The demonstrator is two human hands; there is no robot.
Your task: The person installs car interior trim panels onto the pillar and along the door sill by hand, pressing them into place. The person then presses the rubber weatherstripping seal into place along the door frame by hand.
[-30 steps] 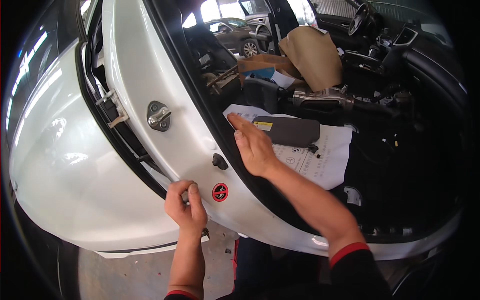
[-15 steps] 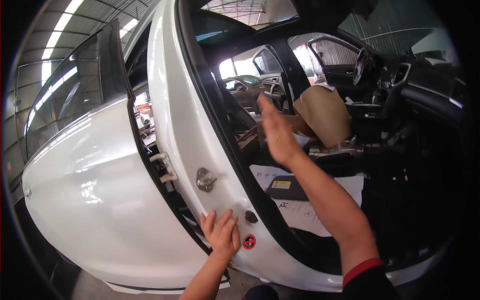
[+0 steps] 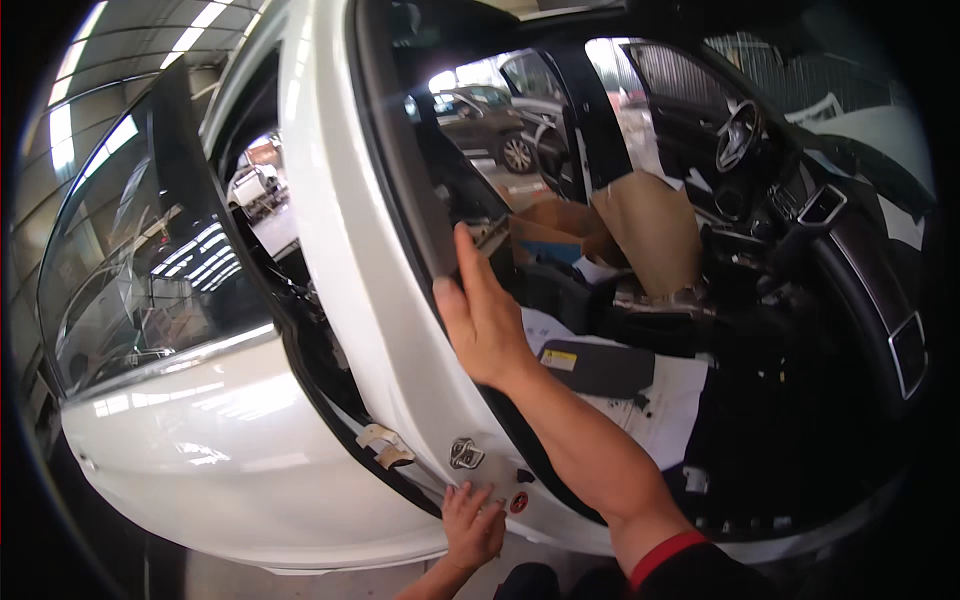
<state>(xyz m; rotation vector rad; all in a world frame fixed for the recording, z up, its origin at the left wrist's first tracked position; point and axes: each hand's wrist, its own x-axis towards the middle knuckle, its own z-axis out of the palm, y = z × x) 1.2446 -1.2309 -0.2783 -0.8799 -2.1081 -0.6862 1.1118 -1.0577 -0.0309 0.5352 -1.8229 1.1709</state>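
My right hand point(image 3: 485, 325) lies flat, fingers stretched, along the black rubber seal point(image 3: 405, 190) of the white door pillar point(image 3: 335, 230). My left hand point(image 3: 472, 525) rests open on the lower pillar, just below a metal latch striker point(image 3: 465, 452) and beside a round red sticker point(image 3: 518, 502). Left of these, a hinge point(image 3: 385, 445) joins the white rear door point(image 3: 200, 460) to the body.
Inside the car are a cardboard box point(image 3: 555, 225), brown paper point(image 3: 650, 230), a dark grey pad point(image 3: 600, 368) on white paper point(image 3: 675, 420), and a steering wheel point(image 3: 738, 135). Another car point(image 3: 480, 130) shows through the far opening.
Since a second ago the view has tilted upward. My left hand's curled fingers have spread on the pillar; my right hand has moved higher along the seal, most recently coming back leftward against it.
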